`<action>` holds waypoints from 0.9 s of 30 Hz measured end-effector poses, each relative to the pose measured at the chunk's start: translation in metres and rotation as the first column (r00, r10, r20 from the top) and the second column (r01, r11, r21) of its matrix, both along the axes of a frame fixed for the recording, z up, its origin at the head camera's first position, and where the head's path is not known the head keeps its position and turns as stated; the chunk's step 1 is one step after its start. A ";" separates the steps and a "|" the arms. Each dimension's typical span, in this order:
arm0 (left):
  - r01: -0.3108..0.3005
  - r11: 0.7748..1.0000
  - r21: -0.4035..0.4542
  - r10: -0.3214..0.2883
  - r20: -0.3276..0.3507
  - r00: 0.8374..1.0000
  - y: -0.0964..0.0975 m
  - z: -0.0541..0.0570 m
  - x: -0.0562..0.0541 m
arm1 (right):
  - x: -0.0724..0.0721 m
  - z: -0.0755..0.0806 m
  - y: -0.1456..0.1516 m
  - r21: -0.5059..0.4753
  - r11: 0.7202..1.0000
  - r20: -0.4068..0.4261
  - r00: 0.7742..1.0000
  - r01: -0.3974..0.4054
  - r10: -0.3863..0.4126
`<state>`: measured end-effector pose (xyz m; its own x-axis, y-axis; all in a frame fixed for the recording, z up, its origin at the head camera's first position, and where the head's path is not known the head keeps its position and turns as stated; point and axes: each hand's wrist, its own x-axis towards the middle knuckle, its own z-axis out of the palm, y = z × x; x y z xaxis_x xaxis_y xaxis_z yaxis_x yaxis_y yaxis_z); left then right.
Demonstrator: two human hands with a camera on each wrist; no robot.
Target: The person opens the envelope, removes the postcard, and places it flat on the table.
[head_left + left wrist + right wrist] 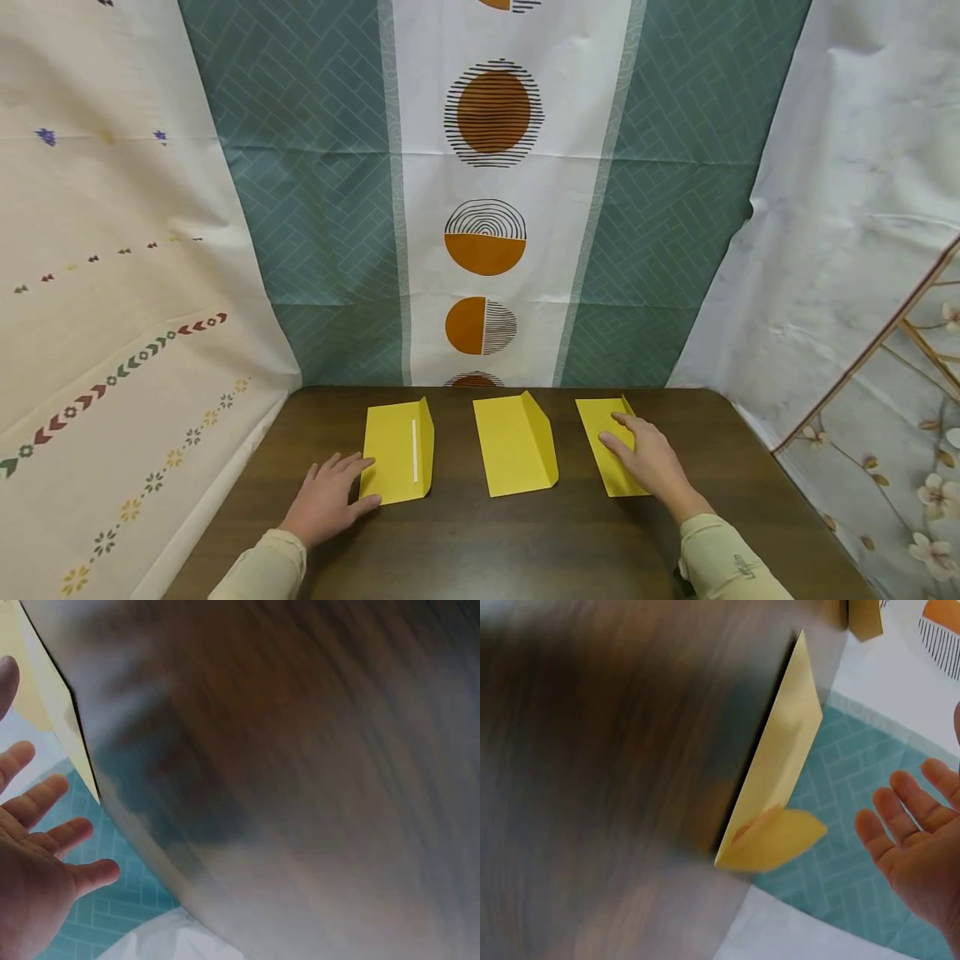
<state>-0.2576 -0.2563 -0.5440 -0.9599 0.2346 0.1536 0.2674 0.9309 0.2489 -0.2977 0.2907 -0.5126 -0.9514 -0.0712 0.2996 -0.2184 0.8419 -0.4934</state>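
Three yellow envelopes lie in a row on the dark table, each with its flap along the right side. My left hand (330, 496) is spread at the near left corner of the left envelope (388, 454), which bears a white strip (415, 451) beside its flap. Between the hands lies the middle envelope (510, 446). Over the right envelope (600, 433) hovers my right hand (651, 454), fingers extended and hiding part of it. The right wrist view shows that envelope's flap (780, 840) raised and the right palm (926, 870) apart from the paper.
The dark wooden table (480, 550) spans the front. A green and white patterned curtain (491, 183) hangs behind its far edge. Printed cloth (112, 250) drapes the left side, and a floral cloth (862, 333) covers the right.
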 end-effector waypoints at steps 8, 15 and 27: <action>0.005 0.998 0.057 -0.008 0.039 0.999 0.015 -0.006 -0.003 | -0.001 -0.003 -0.018 -0.024 0.999 -0.011 0.999 -0.031 0.031; 0.007 0.998 0.069 -0.010 0.037 0.999 0.024 -0.004 -0.006 | -0.001 -0.001 -0.035 -0.036 0.997 0.007 0.998 -0.061 0.061; 0.008 0.999 0.051 -0.010 0.045 0.999 0.030 -0.011 -0.010 | -0.001 0.006 -0.085 0.007 0.991 0.008 0.991 -0.133 0.133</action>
<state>-0.2678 -0.2264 -0.5549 -0.9640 0.2359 0.1223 0.2629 0.9143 0.3081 -0.2982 0.2053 -0.5064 -0.9356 -0.1992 0.2916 -0.3248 0.8092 -0.4895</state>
